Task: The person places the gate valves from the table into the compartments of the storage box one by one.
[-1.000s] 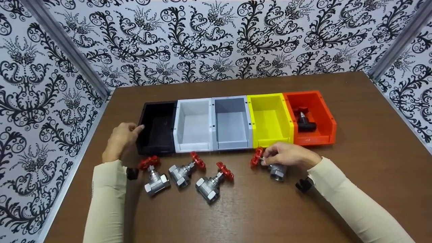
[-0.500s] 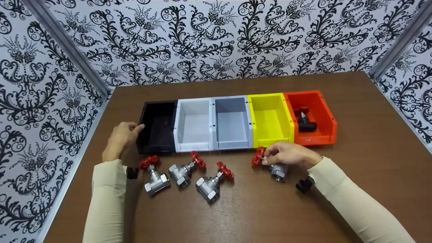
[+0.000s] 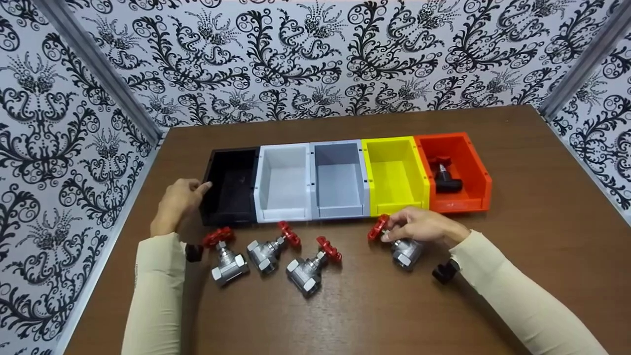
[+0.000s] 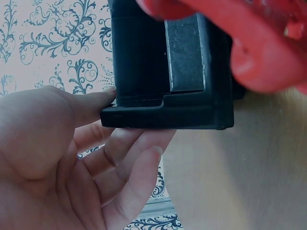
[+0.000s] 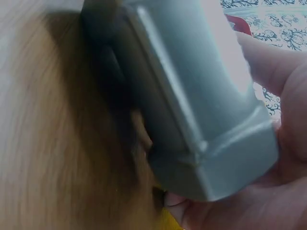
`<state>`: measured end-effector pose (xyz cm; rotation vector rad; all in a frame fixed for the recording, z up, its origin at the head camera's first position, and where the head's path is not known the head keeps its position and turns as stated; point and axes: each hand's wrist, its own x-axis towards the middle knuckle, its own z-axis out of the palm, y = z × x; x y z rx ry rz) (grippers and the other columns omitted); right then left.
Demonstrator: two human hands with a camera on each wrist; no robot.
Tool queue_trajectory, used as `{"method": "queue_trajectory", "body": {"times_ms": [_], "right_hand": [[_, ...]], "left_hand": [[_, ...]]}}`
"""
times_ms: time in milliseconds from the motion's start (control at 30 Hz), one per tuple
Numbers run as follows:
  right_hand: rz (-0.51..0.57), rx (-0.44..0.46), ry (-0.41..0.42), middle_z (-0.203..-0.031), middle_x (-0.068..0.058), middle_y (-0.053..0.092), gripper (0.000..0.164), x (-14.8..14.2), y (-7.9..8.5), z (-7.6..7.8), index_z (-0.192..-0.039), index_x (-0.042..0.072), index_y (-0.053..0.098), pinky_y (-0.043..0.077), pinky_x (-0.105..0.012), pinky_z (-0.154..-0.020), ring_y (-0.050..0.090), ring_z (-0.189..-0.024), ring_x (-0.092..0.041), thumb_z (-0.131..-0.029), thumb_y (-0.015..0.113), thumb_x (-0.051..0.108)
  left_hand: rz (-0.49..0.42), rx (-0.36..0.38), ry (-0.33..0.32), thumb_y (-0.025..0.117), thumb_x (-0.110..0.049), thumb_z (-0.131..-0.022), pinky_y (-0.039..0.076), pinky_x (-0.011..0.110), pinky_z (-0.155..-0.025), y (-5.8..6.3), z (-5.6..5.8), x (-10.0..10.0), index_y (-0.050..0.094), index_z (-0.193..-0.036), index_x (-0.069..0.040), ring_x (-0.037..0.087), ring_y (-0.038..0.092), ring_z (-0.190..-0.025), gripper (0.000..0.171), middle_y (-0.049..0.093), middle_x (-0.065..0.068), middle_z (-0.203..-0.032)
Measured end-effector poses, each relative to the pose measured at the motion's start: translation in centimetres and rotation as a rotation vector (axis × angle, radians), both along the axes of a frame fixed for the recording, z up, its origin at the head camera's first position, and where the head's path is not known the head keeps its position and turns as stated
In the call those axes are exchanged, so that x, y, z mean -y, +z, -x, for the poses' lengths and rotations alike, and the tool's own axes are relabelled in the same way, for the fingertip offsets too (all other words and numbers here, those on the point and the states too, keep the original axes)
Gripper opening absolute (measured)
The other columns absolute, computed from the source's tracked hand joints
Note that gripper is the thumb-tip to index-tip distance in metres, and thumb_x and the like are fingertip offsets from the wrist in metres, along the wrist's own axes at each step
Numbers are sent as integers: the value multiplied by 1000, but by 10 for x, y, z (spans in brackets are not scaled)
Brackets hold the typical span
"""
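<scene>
- Valve [image 3: 406,255] pinched in the right hand [image 3: 421,226], on the near side of the yellow bin [image 3: 394,182].
- Left hand [image 3: 178,201], well apart from the right, gripping the left wall of the black bin [image 3: 234,195].
- Three more valves [image 3: 229,268] [image 3: 265,255] [image 3: 304,275] lying left on the worktop [image 3: 365,320].
- Orange bin [image 3: 456,204] at the right end, holding a black fitting [image 3: 447,185].

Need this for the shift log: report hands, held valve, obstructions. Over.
Left hand grips black bin. Right hand holds steel valve near its red handwheel. Nearest other valve lies apart, to its left; no blockage seen.
</scene>
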<state>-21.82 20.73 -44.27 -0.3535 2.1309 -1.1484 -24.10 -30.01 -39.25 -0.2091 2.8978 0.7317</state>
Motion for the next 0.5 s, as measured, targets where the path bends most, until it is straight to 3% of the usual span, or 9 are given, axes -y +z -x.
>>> {"method": "queue_trajectory", "body": {"times_ms": [200,500], "right_hand": [[28,-6,24,-79,-1,58,26,-1,0,-1,-93,7,66,43,-26,-63,52,-69,-16,-81,72,29],[12,-45,38,-75,-1,57,28,-1,3,-3,-93,4,67,42,-24,-58,51,-65,-13,-84,69,30]], "left_hand": [[-4,0,-4,40,-52,-95,38,54,-78,-1,0,0,62,-107,-10,34,49,-95,49,56,17,-103],[1,24,8,41,-53,-95,38,54,-77,0,0,0,60,-101,-8,36,48,-96,49,54,19,-106]]}}
